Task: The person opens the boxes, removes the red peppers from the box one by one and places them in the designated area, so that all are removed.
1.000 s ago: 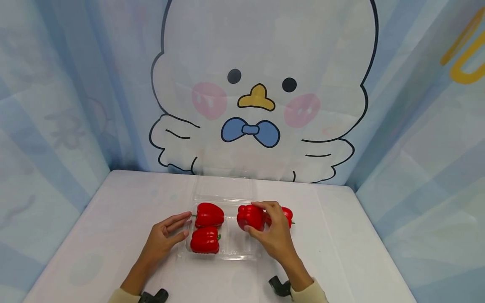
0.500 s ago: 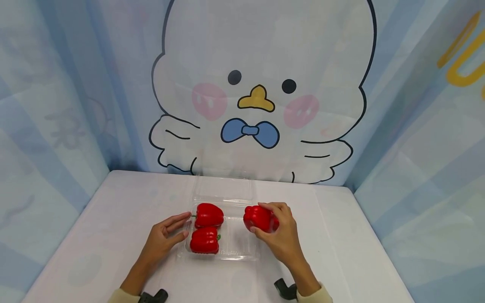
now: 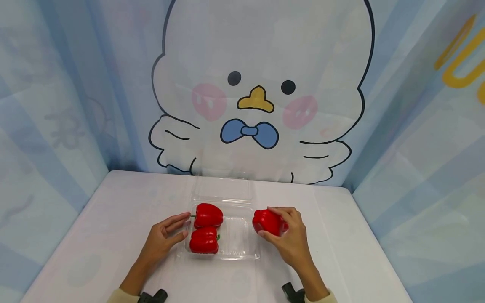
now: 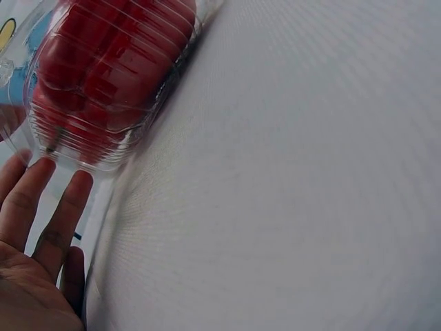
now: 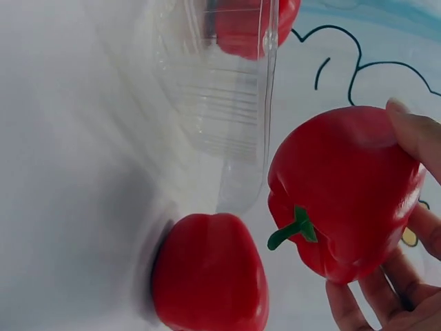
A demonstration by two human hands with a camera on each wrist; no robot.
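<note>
My right hand [image 3: 291,235] grips a red bell pepper [image 3: 267,221] just past the right edge of a clear plastic container [image 3: 238,240]. Seen from the right wrist, the held pepper [image 5: 344,186] is raised, its green stem pointing away from the palm. Below it another red pepper [image 5: 210,272] lies on the table; the right hand mostly hides that one in the head view. Two more red peppers, a rear one [image 3: 209,215] and a front one [image 3: 204,240], fill the container's left side. Relaxed fingers of my left hand [image 3: 161,237] are right at its left rim.
The container's transparent lid [image 3: 223,187] lies folded back toward the curtain [image 3: 250,50] with a cartoon chick. A white cloth covers the table [image 3: 94,235]. Dark wrist mounts [image 3: 153,296] sit by both sleeves.
My right hand has carried its pepper rightward and slightly nearer, from above the container to beyond its right edge. The pepper farther right has become mostly hidden. My left hand stays put.
</note>
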